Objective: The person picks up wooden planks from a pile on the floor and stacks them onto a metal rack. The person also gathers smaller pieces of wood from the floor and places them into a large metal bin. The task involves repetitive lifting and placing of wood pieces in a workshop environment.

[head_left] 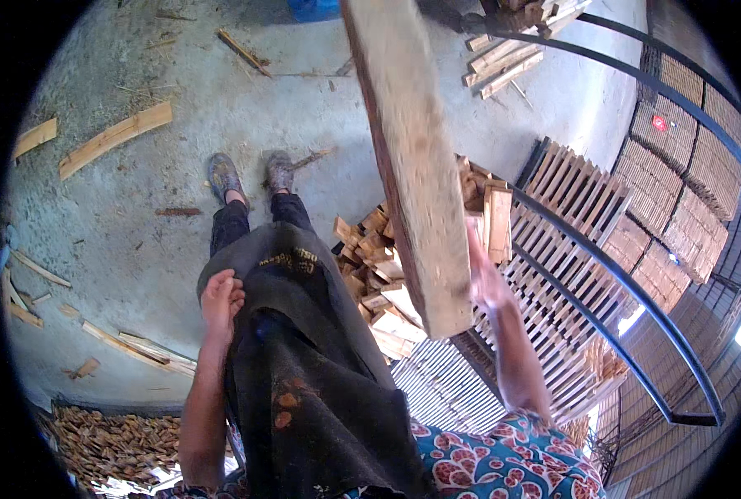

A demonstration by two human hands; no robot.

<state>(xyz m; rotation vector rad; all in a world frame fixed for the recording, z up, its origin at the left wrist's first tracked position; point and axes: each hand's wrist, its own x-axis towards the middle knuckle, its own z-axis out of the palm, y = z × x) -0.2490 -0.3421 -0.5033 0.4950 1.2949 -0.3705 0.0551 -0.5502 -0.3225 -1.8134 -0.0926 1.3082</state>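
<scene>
A long, thick wooden plank (424, 166) with a pale, rough face and a darker edge rises in front of me, from near my right side to the top of the view. My right hand (484, 270) grips its right edge near the lower end; the plank hides some of the fingers. Over the dark apron (304, 358) hangs my left hand (221, 301), its fingers curled in loosely with nothing in them. Beyond the plank, to the right of my legs, lies a heap of short wood offcuts (370, 258).
Slatted stacks of boards (566, 249) stand at the right, beside a bent dark metal frame (637, 291). Loose planks (117, 137) and scraps lie on the concrete floor at the left. Cut timber (503, 66) lies at the far right, and a large woodpile (113, 441) at the lower left.
</scene>
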